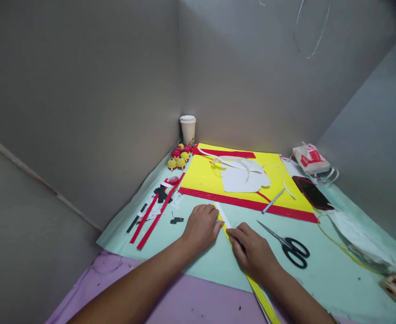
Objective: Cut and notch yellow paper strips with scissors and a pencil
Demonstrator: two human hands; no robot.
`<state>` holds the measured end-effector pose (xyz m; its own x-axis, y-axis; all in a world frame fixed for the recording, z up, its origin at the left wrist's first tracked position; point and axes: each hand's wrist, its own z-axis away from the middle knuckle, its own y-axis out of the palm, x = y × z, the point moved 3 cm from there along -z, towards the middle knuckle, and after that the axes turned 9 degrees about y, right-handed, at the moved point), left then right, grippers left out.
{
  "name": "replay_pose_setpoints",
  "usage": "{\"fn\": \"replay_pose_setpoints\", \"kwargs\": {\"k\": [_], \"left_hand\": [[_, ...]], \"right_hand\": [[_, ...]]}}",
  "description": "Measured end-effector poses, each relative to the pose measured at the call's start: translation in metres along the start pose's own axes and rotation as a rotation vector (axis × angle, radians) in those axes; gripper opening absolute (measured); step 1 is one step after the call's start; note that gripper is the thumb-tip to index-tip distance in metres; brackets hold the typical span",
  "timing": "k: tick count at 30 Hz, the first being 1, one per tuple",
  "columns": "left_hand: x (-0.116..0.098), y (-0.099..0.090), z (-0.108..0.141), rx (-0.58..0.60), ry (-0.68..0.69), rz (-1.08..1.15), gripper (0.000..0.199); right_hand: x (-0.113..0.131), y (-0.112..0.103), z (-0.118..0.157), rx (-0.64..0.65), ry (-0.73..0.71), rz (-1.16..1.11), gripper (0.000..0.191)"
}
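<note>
A long yellow strip of folded paper with a white band along it runs from the table's near edge up between my hands. My left hand is closed at its far end, with curled fingers and thumb against the strip's left side. Lower down on the right, my right hand has its fingers bent and pinched at the strip's edge. Something dark shows beneath those fingers, too hidden to name. Black-handled scissors lie just right of my right hand, blades pointing up-left.
A yellow sheet with a red border bears white paper pieces and a pencil. Red strips and black scraps lie left. Behind are small red-yellow ornaments and a cup; a phone and tissue pack lie right.
</note>
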<state>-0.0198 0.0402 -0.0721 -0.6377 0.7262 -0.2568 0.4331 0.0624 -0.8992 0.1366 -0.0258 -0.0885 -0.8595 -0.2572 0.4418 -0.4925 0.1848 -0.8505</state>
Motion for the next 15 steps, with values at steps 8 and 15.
{"fn": "replay_pose_setpoints", "kwargs": {"k": [8, 15], "left_hand": [[0.0009, 0.001, 0.0011, -0.015, -0.019, -0.016, 0.025], [0.0026, 0.0034, 0.0, -0.004, -0.032, -0.034, 0.026]], "right_hand": [[-0.0024, 0.0015, -0.0006, 0.015, -0.006, -0.005, 0.025], [-0.0044, 0.0031, -0.0009, 0.015, -0.003, -0.023, 0.024]]}}
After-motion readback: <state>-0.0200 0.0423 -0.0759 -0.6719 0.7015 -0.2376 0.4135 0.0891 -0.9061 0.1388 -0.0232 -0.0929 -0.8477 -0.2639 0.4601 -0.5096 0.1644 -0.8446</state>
